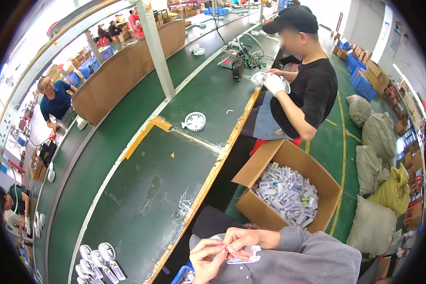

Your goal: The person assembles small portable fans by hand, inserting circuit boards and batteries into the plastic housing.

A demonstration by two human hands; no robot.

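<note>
My left hand (207, 259) and my right hand (244, 239) meet close to my body, over the grey clothing on my lap. Thumbs and fingertips of both are pinched together at one spot. What lies between them is too small to make out. Just beneath the fingers shows a white plastic piece (254, 258), partly covered by the hands; whether it is held or rests on my lap I cannot tell. Several white handheld fans (98, 258) lie grouped on the green worktable (142, 199) to my left. Farther along sits a single white fan (195, 121).
An open cardboard box (324, 189) full of small white-and-purple parts stands right of the table. Below the table edge is a blue crate (184, 274). A co-worker (312, 80) in a white glove handles a fan ahead. Stuffed sacks (371, 222) line the right; a post (156, 52) rises left.
</note>
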